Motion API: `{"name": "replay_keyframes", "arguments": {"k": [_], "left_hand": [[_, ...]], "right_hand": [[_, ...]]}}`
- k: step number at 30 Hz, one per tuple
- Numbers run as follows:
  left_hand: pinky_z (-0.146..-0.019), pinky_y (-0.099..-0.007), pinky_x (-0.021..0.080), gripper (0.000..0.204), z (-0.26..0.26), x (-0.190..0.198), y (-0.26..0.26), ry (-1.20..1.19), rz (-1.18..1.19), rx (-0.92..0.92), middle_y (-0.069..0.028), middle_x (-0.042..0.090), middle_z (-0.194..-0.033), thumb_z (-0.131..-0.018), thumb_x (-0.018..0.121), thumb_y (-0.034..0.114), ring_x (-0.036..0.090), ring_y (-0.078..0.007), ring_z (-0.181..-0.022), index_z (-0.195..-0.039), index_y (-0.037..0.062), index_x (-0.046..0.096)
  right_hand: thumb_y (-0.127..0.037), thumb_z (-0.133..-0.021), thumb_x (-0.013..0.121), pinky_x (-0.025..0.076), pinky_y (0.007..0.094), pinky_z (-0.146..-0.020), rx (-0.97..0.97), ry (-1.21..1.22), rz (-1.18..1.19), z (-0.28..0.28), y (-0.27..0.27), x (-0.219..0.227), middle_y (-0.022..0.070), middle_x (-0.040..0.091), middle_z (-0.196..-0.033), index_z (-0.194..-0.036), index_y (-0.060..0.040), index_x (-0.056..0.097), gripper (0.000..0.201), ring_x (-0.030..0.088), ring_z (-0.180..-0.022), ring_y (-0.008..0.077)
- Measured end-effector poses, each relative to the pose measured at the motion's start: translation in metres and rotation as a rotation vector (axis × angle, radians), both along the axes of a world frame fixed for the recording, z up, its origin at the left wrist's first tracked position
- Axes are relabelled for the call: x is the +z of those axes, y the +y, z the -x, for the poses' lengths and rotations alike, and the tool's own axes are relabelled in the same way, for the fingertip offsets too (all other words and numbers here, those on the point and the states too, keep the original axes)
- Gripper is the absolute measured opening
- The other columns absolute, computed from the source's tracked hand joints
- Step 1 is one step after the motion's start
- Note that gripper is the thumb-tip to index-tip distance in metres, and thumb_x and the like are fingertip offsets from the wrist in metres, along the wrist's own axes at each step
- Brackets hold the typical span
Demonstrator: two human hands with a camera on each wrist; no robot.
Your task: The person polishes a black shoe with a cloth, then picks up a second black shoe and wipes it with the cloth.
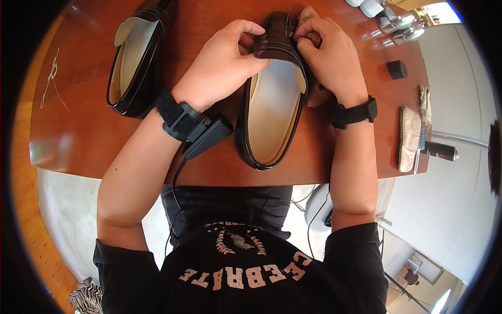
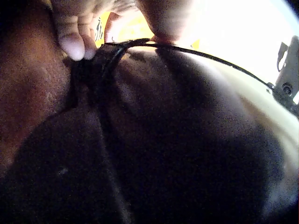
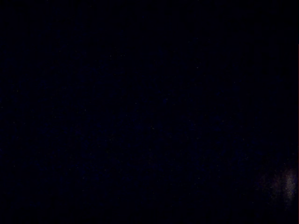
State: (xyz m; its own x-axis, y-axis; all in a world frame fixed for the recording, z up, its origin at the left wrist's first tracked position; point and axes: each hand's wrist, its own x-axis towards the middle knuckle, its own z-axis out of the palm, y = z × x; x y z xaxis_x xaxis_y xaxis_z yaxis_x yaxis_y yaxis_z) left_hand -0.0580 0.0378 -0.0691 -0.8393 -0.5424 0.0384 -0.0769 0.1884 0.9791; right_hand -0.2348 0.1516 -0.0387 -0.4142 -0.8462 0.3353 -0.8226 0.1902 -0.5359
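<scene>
A glossy dark brown loafer [image 1: 269, 115] lies on the table with its heel toward the person and its pale insole showing. My left hand [image 1: 222, 57] grips its upper from the left, the thumb at the edge of the tongue; the left wrist view has those fingertips [image 2: 74, 49] against the dark leather. On the other side of the loafer, my right hand [image 1: 332, 57] pinches a crumpled brown cloth [image 1: 307, 14] close against the upper. Part of the cloth hangs below that hand. The right wrist view is almost wholly black.
A matching loafer [image 1: 138, 63] stands to the left, near a thin knotted string [image 1: 53, 73]. Along the right side are a black cylinder [image 1: 397, 69], a beige padded piece [image 1: 408, 138] and a black spray can [image 1: 442, 151]. Shiny metal containers [image 1: 400, 26] stand at the back right.
</scene>
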Motion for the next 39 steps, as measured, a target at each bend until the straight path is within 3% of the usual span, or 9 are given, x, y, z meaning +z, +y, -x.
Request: {"name": "replay_keyframes", "arguments": {"k": [10, 19, 23, 32, 39], "left_hand": [[-0.084, -0.0266, 0.050, 0.039, 0.001, -0.006, -0.002, 0.005, -0.017, -0.021, -0.0071, 0.060, -0.108, -0.091, 0.073, 0.011, 0.059, -0.0123, -0.092, -0.123, 0.0006, 0.055], [-0.083, -0.0256, 0.049, 0.057, 0.002, -0.001, 0.001, 0.007, 0.010, -0.024, -0.0067, 0.058, -0.111, -0.090, 0.073, 0.011, 0.059, -0.0115, -0.091, -0.143, 0.0068, 0.051], [-0.083, -0.0252, 0.049, 0.053, 0.002, -0.003, -0.001, 0.010, -0.004, -0.031, -0.0060, 0.059, -0.108, -0.089, 0.073, 0.011, 0.059, -0.0111, -0.090, -0.139, 0.0056, 0.053], [-0.083, -0.0254, 0.049, 0.048, 0.001, -0.001, 0.001, 0.026, -0.012, -0.022, -0.0066, 0.060, -0.109, -0.089, 0.074, 0.011, 0.059, -0.0111, -0.091, -0.133, 0.0041, 0.055], [-0.084, -0.0254, 0.050, 0.044, 0.001, -0.001, 0.000, 0.028, -0.034, -0.015, -0.0068, 0.060, -0.110, -0.089, 0.073, 0.010, 0.059, -0.0110, -0.092, -0.130, 0.0040, 0.056]], "right_hand": [[-0.008, -0.080, 0.066, 0.053, 0.0389, -0.073, 0.006, 0.011, 0.009, 0.001, 0.000, -0.001, 0.0067, 0.064, -0.091, -0.083, -0.0023, 0.067, 0.007, 0.065, -0.079, 0.0267], [-0.007, -0.080, 0.066, 0.053, 0.0391, -0.073, 0.017, 0.050, 0.028, 0.002, 0.000, -0.002, 0.0080, 0.065, -0.091, -0.084, -0.0013, 0.066, 0.007, 0.065, -0.079, 0.0275], [-0.006, -0.081, 0.065, 0.053, 0.0390, -0.073, 0.029, -0.015, -0.004, -0.003, 0.002, 0.004, 0.0087, 0.064, -0.091, -0.085, -0.0010, 0.066, 0.007, 0.065, -0.079, 0.0275], [-0.006, -0.082, 0.065, 0.053, 0.0385, -0.075, -0.020, 0.121, 0.059, 0.012, -0.002, -0.011, 0.0082, 0.065, -0.093, -0.088, -0.0018, 0.067, 0.007, 0.066, -0.081, 0.0264], [-0.006, -0.082, 0.065, 0.054, 0.0390, -0.077, 0.055, -0.049, 0.003, -0.002, 0.001, 0.003, 0.0082, 0.067, -0.096, -0.089, -0.0035, 0.069, 0.009, 0.067, -0.085, 0.0284]]}}
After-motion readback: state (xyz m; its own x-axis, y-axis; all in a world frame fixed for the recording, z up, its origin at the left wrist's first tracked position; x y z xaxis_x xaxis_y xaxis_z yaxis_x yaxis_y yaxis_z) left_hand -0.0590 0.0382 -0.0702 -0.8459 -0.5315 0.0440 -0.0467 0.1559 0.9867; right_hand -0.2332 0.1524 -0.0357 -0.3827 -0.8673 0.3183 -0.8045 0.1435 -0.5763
